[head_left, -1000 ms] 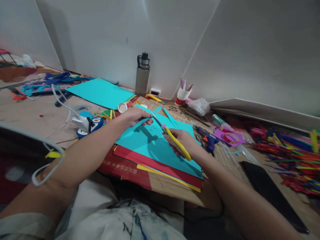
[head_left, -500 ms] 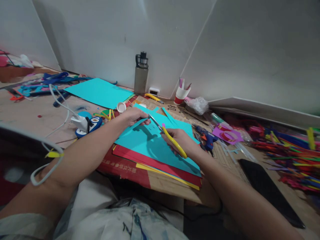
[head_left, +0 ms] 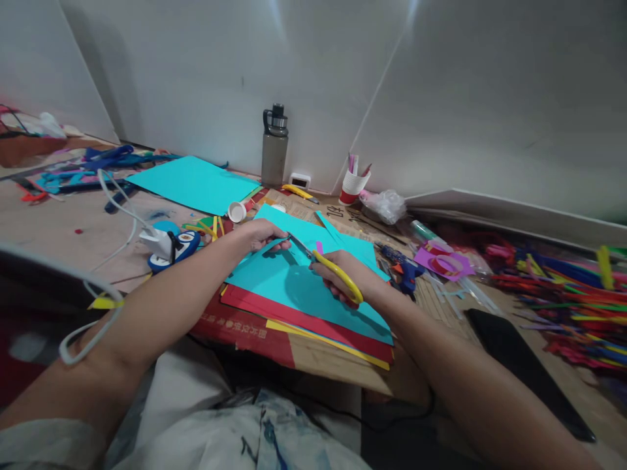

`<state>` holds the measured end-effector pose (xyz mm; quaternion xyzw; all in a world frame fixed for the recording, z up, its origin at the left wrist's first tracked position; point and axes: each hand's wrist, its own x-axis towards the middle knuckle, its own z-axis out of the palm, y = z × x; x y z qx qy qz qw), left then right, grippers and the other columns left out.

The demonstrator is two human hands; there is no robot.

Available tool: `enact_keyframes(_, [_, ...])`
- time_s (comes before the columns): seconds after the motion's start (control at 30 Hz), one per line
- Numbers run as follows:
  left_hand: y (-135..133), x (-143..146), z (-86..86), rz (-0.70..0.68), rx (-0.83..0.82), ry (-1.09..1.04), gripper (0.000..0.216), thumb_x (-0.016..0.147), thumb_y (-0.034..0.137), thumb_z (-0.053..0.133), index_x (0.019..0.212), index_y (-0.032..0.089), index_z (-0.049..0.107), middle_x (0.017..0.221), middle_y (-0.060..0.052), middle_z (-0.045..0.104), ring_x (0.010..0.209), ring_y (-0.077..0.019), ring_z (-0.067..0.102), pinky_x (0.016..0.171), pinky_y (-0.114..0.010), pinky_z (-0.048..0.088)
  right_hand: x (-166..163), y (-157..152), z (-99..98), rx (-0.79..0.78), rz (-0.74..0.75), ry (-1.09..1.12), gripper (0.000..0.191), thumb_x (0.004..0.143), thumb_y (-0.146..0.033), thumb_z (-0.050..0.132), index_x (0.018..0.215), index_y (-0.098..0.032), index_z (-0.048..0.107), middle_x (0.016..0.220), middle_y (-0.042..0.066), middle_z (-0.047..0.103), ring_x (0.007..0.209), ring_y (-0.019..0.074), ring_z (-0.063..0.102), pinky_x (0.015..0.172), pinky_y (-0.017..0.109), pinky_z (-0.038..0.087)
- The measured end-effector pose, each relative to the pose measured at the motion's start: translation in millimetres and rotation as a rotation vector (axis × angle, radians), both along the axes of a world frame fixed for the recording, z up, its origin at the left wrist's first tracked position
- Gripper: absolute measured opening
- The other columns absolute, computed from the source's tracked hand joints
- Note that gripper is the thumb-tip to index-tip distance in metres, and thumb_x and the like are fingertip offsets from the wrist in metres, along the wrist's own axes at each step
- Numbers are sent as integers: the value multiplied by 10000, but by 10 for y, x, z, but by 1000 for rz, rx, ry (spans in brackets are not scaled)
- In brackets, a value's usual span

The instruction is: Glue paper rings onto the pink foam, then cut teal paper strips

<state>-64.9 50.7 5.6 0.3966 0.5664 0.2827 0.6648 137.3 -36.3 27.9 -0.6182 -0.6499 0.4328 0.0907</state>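
My right hand (head_left: 343,277) grips yellow-handled scissors (head_left: 323,264), whose blades point up and left into a teal paper sheet (head_left: 294,281). My left hand (head_left: 262,234) pinches the far left edge of that teal sheet, close to the blade tips. The sheet lies on top of a stack of red paper (head_left: 304,320) and yellow paper (head_left: 318,341), resting on a cardboard box (head_left: 255,333) over my lap.
A grey water bottle (head_left: 274,147) stands at the wall. Another teal sheet (head_left: 193,183) lies to the left. A paper cup (head_left: 353,186), blue glue gun (head_left: 401,264), purple cutouts (head_left: 443,262), a pile of coloured strips (head_left: 563,297), a black phone (head_left: 519,365) and a white cable (head_left: 122,215) lie around.
The scissors have closed somewhat and shifted slightly left along the teal sheet. My left hand stays on the paper's edge. The view has drifted a little.
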Motion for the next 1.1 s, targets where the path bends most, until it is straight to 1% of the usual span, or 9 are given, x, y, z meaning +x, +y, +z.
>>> enact_keyframes(0.27, [-18, -8, 39, -22, -85, 6, 135, 785, 32, 560, 662, 77, 588, 518, -88, 620, 371, -90, 514, 341, -145, 398, -39, -21, 85, -15, 14, -10, 270, 803, -397, 510, 635, -188, 483, 379, -38, 434, 261, 104, 389, 251, 209, 284])
enact_keyframes(0.5, [29, -58, -7, -26, -126, 19, 100, 733, 19, 609, 654, 80, 607, 566, -113, 646, 365, -94, 511, 333, -156, 385, 0, 41, -10, -56, 22, 38, 317, 756, -419, 553, 551, -195, 461, 362, -29, 448, 275, 103, 402, 277, 218, 321])
enact_keyframes(0.63, [36, -105, 30, -38, -101, 23, 101, 753, 40, 602, 659, 73, 622, 587, -122, 654, 403, -95, 528, 341, -153, 378, 25, 12, 20, -79, 5, 19, 328, 784, -428, 518, 558, -201, 448, 353, -41, 414, 266, 94, 362, 289, 221, 306])
enact_keyframes(0.7, [36, -135, 97, -24, -22, -5, 104, 768, 63, 606, 666, 81, 623, 594, -102, 652, 432, -89, 538, 352, -148, 380, 62, -35, 45, -67, 16, 15, 313, 806, -442, 494, 616, -193, 492, 377, -44, 423, 273, 98, 368, 305, 225, 304])
enact_keyframes(0.77, [39, -161, 169, 27, 120, -62, 117, 797, 91, 593, 683, 86, 617, 614, -82, 651, 459, -80, 547, 382, -150, 401, 111, -94, 45, 5, 74, -22, 294, 825, -449, 479, 737, -183, 570, 434, -33, 478, 312, 108, 419, 337, 222, 310])
enact_keyframes(0.87, [43, -175, 226, 94, 331, -155, 110, 839, 142, 570, 740, 103, 598, 676, -60, 661, 503, -74, 571, 437, -163, 433, 171, -191, -9, 287, 266, -160, 252, 830, -382, 503, 901, -194, 656, 655, 32, 644, 530, 140, 582, 467, 219, 366])
enact_keyframes(0.97, [19, -142, 214, 34, 447, -209, 79, 841, 200, 595, 816, 127, 578, 718, -42, 669, 544, -80, 593, 453, -168, 426, 194, -290, -76, 505, 445, -278, 252, 814, -273, 524, 1006, -227, 679, 918, 65, 704, 789, 178, 638, 621, 231, 397])
enact_keyframes(1.03, [-22, -93, 201, -37, 525, -216, 108, 835, 225, 611, 826, 129, 565, 725, -43, 672, 541, -81, 593, 440, -168, 401, 194, -349, -74, 534, 499, -344, 348, 794, -247, 550, 1130, -246, 643, 995, 70, 697, 846, 197, 636, 662, 245, 400])
enact_keyframes(1.1, [-80, -29, 205, -95, 626, -197, 124, 834, 232, 610, 818, 122, 556, 719, -49, 672, 516, -79, 584, 426, -174, 378, 182, -388, -16, 537, 529, -418, 404, 787, -284, 589, 1187, -242, 621, 993, 85, 694, 854, 222, 632, 673, 266, 406])
